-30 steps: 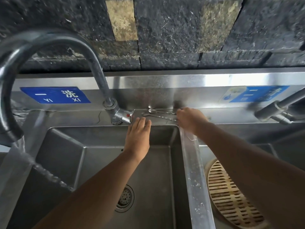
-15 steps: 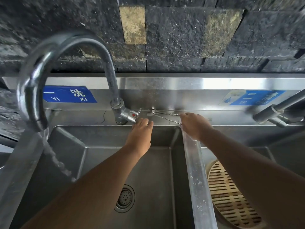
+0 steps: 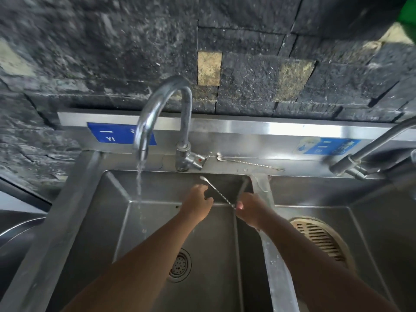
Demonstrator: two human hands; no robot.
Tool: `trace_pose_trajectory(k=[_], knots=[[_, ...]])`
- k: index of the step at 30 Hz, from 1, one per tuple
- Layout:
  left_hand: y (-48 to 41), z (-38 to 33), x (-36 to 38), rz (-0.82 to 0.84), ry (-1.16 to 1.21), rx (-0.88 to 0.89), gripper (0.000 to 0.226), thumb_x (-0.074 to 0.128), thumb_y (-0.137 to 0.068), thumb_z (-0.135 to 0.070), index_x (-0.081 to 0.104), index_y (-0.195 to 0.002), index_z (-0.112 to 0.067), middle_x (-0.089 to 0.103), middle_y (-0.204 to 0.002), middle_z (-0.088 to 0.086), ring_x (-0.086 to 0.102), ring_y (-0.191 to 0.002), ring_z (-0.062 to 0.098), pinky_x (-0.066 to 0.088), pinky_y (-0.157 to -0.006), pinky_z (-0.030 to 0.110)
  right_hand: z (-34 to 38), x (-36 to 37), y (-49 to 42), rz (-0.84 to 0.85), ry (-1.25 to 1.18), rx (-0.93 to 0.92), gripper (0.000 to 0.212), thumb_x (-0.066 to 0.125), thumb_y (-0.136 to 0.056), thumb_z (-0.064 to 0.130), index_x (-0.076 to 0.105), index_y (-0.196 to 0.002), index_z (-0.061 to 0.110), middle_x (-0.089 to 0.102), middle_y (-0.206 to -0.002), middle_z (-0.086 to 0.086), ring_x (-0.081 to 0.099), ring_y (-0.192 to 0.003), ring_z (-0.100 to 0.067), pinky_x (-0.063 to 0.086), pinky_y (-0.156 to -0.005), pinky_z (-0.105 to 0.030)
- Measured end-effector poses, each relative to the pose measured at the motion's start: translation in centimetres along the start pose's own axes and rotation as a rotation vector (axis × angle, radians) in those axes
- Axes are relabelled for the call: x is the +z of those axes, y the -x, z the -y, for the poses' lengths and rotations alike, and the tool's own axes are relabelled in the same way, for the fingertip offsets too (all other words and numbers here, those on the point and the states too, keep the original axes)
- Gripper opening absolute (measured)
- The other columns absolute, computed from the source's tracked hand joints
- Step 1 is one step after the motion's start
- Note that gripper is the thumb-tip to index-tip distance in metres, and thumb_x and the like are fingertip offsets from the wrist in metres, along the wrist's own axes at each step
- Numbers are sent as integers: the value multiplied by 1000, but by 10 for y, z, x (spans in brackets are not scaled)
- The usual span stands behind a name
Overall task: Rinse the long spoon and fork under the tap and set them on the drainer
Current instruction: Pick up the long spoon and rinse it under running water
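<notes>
R hand (image 3: 248, 210) pinching long spoon (image 3: 217, 192) | L hand (image 3: 198, 203) open, near it

A long utensil (image 3: 249, 162) lies on the ledge right of the tap (image 3: 183, 140); the drain (image 3: 180, 265) sits in the basin before it.

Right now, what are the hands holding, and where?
The right hand pinches a long twisted spoon by its handle end. The left hand holds nothing.

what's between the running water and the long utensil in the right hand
Only the left hand, open over the basin, beside the utensil that the right hand holds; head view shows it.
</notes>
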State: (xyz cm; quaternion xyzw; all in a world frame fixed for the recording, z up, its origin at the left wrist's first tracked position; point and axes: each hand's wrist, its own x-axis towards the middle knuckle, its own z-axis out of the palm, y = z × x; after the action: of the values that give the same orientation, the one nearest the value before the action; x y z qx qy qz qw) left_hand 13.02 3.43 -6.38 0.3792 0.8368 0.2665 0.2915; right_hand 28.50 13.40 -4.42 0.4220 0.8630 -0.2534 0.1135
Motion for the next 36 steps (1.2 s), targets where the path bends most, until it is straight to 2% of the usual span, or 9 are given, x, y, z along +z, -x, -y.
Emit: trace_pose_trajectory(k=[2,5,9,17,21,25,29,33,36], knots=[[20,6,-9,-28,187,-102,46,62,-90,-16,54,-133,-5,57,-137,12,55,-123,25,42,-106,34,20,13,14,9,-80,33,11,60,-86,17,69,-90,13,71,-92,-11,67,-87,-31,42,-61,-24],[54,16,-29,-6,620,-273,38,61,-91,-12,57,-128,-5,63,-127,14,65,-105,27,52,-89,39,55,30,33,-23,-297,85,19,57,-80,13,56,-61,16,60,-60,2,58,-52,-15,39,-39,-19],[94,31,-66,21,931,-303,25,58,-94,-11,63,-118,-9,71,-111,15,69,-96,27,55,-83,40,100,49,53,-15,-525,101,24,54,-77,10,58,-54,17,59,-45,3,49,-39,-9,41,-43,-22],[115,72,-116,31,959,-246,27,66,-88,-5,68,-115,-5,74,-92,10,70,-77,21,59,-69,32,168,68,68,39,-793,58,25,55,-84,-4,59,-64,12,60,-52,-2,52,-43,-12,47,-47,-24],[116,83,-124,53,984,-274,32,67,-86,-1,64,-118,1,72,-106,21,70,-91,32,58,-85,45,192,73,69,73,-898,55,17,55,-87,-8,57,-76,5,59,-59,-8,56,-53,-18,47,-47,-21],[116,90,-129,74,1024,-268,30,67,-84,4,61,-113,-3,70,-103,20,69,-85,29,59,-77,37,204,79,69,41,-935,68,16,56,-87,-7,62,-80,6,60,-64,-9,53,-49,-11,47,-49,-19],[113,97,-129,46,994,-241,28,69,-81,5,63,-108,-1,69,-90,19,68,-76,29,58,-78,41,208,87,69,30,-997,97,7,59,-89,-6,65,-91,-2,64,-70,-15,55,-48,-11,50,-49,-20],[109,98,-123,-10,883,-182,23,67,-81,7,69,-96,-11,69,-80,12,66,-69,25,57,-72,38,206,94,69,31,-1092,127,20,64,-88,-7,55,-77,6,70,-63,-9,60,-45,-11,56,-50,-24],[109,98,-120,-24,829,-145,22,67,-82,5,70,-102,-4,69,-75,12,64,-64,22,56,-67,36,200,89,68,43,-1071,127,23,61,-89,-6,54,-74,9,69,-60,-3,59,-43,-8,51,-47,-21]])
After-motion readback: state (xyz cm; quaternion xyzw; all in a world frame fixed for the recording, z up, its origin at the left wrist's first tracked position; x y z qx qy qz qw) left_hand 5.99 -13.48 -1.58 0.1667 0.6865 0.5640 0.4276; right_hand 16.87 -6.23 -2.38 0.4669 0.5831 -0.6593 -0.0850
